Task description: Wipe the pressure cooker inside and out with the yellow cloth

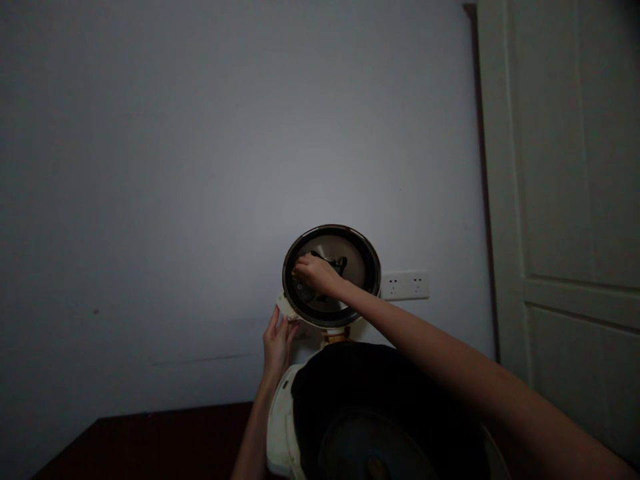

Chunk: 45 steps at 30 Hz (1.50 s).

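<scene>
An electric cooker with a white body (281,433) stands with its round lid (363,267) raised against the wall. My left hand (277,340) grips the white tab at the lid's lower left, thumb and fingers around it. My right hand (316,272) reaches across the cooker to the lid's metal inner face, its fingers bent and pressed together. Something small and yellowish shows at those fingertips, too dark to name. Dark fittings lie on the lid's inner face beside the hand. Below, the cooker's dark interior (370,440) is open to view, with a round centre piece at the bottom.
The cooker rests on a dark reddish table (165,440) against a pale wall. A double wall socket (405,285) is just right of the lid. A pale panelled door (560,200) stands on the right. The room is dim.
</scene>
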Each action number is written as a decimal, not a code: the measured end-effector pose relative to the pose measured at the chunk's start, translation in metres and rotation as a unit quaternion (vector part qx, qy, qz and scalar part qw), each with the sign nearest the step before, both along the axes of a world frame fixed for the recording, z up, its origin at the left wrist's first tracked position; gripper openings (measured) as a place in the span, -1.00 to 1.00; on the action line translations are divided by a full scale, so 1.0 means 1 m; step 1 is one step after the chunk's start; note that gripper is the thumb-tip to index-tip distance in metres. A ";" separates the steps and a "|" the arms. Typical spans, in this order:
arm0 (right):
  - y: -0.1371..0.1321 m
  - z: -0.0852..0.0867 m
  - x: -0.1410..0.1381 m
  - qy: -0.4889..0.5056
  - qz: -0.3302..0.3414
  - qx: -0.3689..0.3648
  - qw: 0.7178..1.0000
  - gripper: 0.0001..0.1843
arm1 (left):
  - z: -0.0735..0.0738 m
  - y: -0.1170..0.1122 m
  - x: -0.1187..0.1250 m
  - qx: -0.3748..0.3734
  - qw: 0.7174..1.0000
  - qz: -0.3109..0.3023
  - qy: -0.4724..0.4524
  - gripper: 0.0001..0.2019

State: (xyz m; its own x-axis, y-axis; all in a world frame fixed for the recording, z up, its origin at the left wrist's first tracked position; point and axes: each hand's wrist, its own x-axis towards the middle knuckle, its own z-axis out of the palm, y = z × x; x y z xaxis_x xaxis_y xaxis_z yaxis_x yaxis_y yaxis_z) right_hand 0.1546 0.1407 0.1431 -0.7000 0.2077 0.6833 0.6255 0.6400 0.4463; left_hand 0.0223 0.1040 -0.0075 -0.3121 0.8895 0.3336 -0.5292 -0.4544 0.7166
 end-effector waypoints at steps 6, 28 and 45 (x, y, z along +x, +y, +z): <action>-0.005 0.022 0.032 0.053 -0.115 0.005 0.992 -0.80 | 0.002 -0.002 0.001 -0.002 1.000 -0.003 -0.012 -0.44; -0.025 -0.072 0.025 -0.032 -0.151 -0.081 0.985 -0.74 | 0.002 -0.003 0.002 0.028 1.000 0.006 0.006 -0.42; -0.003 -0.052 0.089 -0.046 -0.122 -0.041 0.991 -0.84 | 0.002 -0.002 0.001 0.018 1.000 0.000 -0.001 -0.45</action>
State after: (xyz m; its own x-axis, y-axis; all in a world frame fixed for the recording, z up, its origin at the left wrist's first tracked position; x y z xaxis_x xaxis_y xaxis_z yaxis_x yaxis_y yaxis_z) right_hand 0.2440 0.1381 0.0911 -0.6802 0.4308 0.5930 0.7255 0.5108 0.4612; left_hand 0.0234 0.1018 -0.0055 -0.3123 0.8773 0.3645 -0.5317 -0.4794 0.6982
